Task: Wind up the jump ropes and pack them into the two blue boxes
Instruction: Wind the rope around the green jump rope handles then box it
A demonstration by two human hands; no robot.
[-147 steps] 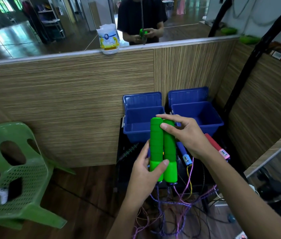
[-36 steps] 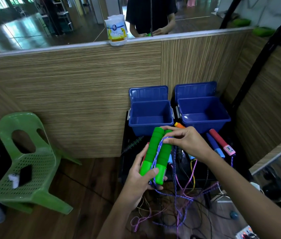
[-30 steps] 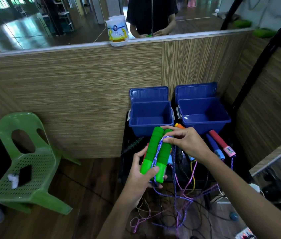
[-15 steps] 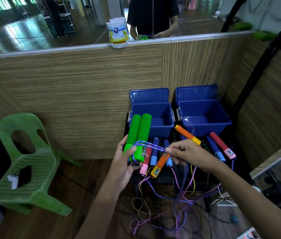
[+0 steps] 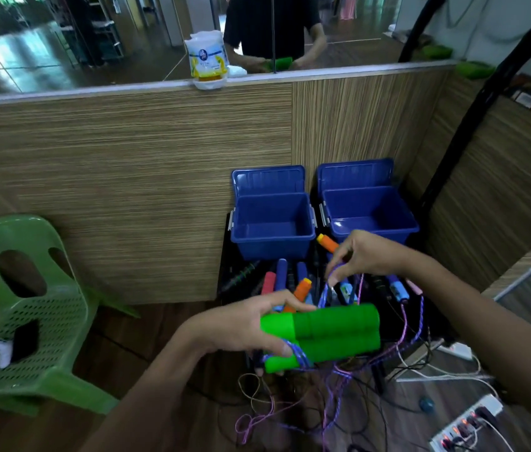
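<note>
1. Wood-panel wall behind, green chair [image 5: 26, 314] off to the left, nothing happening there.
2. Left hand [image 5: 238, 327] grips the green handles [image 5: 326, 334], which were upright half a second ago and now lie sideways.
3. Purple rope [image 5: 324, 293] loops round their near end, so I'd say winding has barely started.
4. Right hand [image 5: 365, 256] pinches the rope above the handles.
5. Both blue boxes [image 5: 272, 223] are empty, other ropes loose in front.

green chair [image 5: 34, 308], perhaps wipes pack [image 5: 207, 58], power strip [image 5: 467, 425]
</note>
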